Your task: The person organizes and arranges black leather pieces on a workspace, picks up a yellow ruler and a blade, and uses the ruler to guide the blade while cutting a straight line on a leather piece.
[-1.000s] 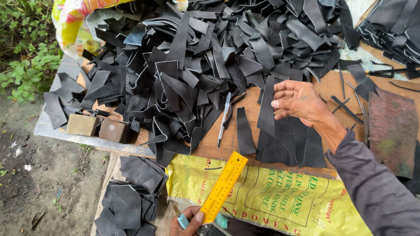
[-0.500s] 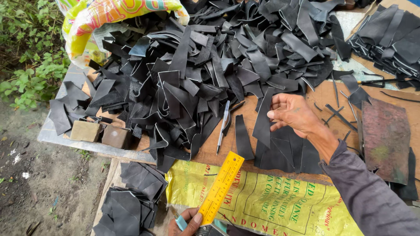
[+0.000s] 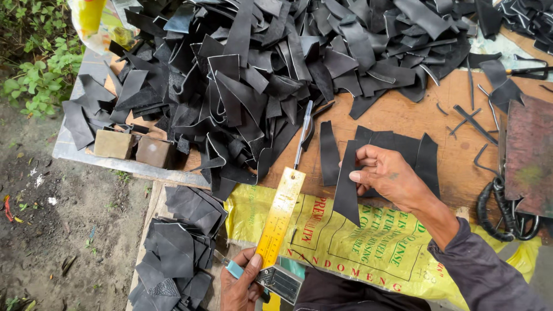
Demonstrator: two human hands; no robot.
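Right hand (image 3: 391,175) has a pinch grip on a long black rubber strip with a pointed lower end (image 3: 347,184), thumb on top, holding it at the front edge of the wooden surface (image 3: 415,115). The strip's tip hangs over a yellow printed plastic sack (image 3: 357,242) draped off that edge. Left hand (image 3: 242,282) is clenched around the bottom of a yellow metal ruler (image 3: 280,213), which angles up toward a silver pen (image 3: 303,133) lying on the board. Just behind the held strip sit a few flat cut black pieces (image 3: 397,147). Further back there's a big messy heap of black rubber offcuts (image 3: 271,69). Two small wooden blocks (image 3: 133,147) sit at the left edge, and another stack of black pieces (image 3: 178,247) lies lower down.
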